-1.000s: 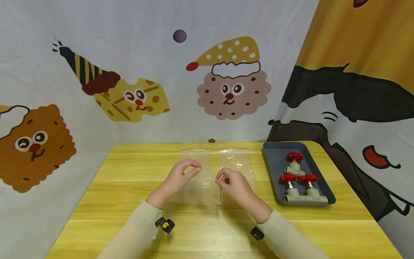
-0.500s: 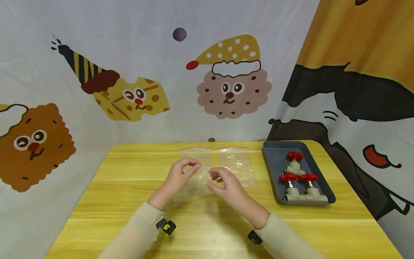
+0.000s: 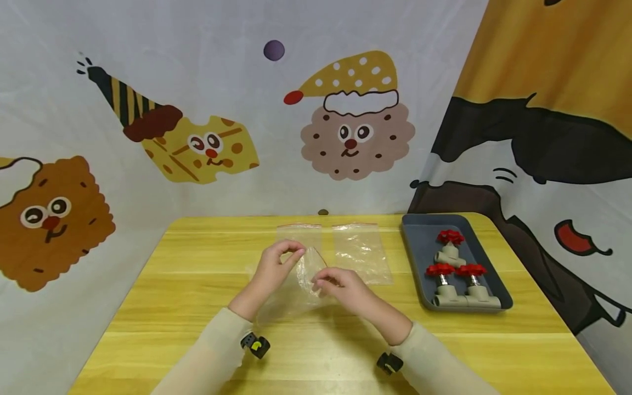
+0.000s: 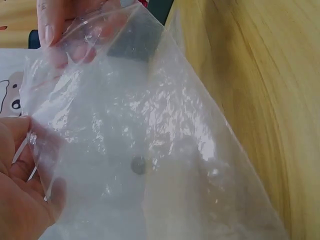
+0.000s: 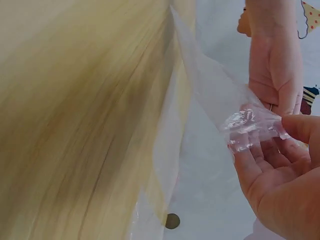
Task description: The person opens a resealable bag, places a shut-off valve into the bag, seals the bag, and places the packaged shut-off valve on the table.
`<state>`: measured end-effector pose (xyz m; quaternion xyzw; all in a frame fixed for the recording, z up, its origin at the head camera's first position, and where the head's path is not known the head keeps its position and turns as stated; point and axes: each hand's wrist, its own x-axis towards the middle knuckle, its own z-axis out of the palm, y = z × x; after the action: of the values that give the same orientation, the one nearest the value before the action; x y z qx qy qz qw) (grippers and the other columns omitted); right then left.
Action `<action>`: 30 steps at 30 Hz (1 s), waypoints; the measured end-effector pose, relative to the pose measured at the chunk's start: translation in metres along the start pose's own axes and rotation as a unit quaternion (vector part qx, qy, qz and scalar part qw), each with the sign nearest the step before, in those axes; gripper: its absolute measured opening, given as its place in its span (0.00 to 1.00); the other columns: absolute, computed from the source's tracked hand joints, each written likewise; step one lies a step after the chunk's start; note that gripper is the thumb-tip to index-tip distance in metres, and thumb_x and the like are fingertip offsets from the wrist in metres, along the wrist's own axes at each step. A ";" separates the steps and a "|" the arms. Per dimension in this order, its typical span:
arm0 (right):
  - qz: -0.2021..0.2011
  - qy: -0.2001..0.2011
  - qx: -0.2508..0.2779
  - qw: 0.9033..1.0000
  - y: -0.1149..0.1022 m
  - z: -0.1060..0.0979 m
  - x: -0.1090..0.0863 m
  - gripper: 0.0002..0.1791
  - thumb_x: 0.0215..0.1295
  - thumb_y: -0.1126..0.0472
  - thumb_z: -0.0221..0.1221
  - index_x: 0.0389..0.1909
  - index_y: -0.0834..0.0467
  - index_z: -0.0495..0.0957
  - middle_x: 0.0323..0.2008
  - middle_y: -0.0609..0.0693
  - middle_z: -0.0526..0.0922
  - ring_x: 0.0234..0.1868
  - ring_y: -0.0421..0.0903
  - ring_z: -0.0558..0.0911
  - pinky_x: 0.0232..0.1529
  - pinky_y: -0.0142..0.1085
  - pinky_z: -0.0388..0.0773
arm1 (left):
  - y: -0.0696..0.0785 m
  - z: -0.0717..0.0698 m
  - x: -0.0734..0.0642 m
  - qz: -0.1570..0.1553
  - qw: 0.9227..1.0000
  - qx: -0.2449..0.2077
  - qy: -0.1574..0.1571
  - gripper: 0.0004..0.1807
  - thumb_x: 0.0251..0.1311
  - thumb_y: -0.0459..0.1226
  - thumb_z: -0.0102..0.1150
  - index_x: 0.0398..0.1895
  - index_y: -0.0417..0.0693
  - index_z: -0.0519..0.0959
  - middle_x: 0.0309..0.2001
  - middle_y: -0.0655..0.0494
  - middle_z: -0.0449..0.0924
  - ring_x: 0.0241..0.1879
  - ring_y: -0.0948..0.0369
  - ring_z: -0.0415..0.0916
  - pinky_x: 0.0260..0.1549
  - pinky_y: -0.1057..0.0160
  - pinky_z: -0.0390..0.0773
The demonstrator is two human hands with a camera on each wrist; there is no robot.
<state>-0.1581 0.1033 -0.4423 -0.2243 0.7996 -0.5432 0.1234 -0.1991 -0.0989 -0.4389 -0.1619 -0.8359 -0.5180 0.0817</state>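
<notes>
On the desk (image 3: 197,307) we saw a tray (image 3: 424,241) at right and, nearer the middle, a raised bag (image 3: 303,271), pinched by the left hand (image 3: 270,270) and right hand (image 3: 346,286). We judged the work early: the bag looked empty, and three valves (image 3: 450,255) sat in the tray. Only the wrist views showed us fingers (image 5: 247,166) through the bag.

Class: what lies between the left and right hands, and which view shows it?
A clear plastic bag, pinched by the left hand and right hand; the head view shows it.
</notes>
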 end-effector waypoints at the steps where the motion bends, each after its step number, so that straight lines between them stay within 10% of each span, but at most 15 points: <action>1: 0.003 -0.007 0.014 1.000 0.000 -0.001 0.000 0.12 0.71 0.60 0.50 0.45 0.64 0.77 0.40 0.57 0.84 0.40 0.51 0.83 0.43 0.40 0.82 | 0.000 0.000 0.000 0.002 1.000 0.001 0.001 0.07 0.63 0.40 0.58 0.38 0.48 0.82 0.38 0.55 0.82 0.45 0.56 0.78 0.52 0.48 0.75; 8: 0.038 -0.037 0.110 0.993 -0.003 -0.004 0.000 0.15 0.75 0.58 0.43 0.46 0.66 0.72 0.42 0.61 0.84 0.43 0.53 0.84 0.48 0.42 0.79 | -0.001 0.002 0.001 0.005 1.000 0.012 0.007 0.06 0.63 0.39 0.58 0.37 0.48 0.82 0.38 0.55 0.82 0.45 0.58 0.78 0.54 0.53 0.75; 17: 0.031 -0.057 0.091 0.994 -0.007 -0.006 -0.002 0.15 0.73 0.59 0.48 0.49 0.67 0.73 0.41 0.63 0.84 0.41 0.55 0.85 0.43 0.41 0.81 | 0.000 0.001 0.001 0.007 1.000 0.017 0.010 0.06 0.62 0.39 0.59 0.37 0.48 0.82 0.38 0.54 0.83 0.44 0.58 0.78 0.52 0.54 0.76; 30: -0.008 0.131 -0.028 0.991 -0.013 -0.027 -0.016 0.11 0.64 0.64 0.59 0.47 0.56 0.78 0.45 0.51 0.82 0.46 0.47 0.80 0.44 0.37 0.79 | 0.006 -0.005 -0.003 -0.015 1.000 -0.009 -0.004 0.07 0.63 0.42 0.57 0.39 0.51 0.82 0.39 0.58 0.82 0.43 0.60 0.77 0.49 0.57 0.77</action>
<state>-0.1533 0.1285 -0.4207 -0.1615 0.8221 -0.5459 0.0067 -0.1944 -0.1015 -0.4323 -0.1518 -0.8342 -0.5257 0.0689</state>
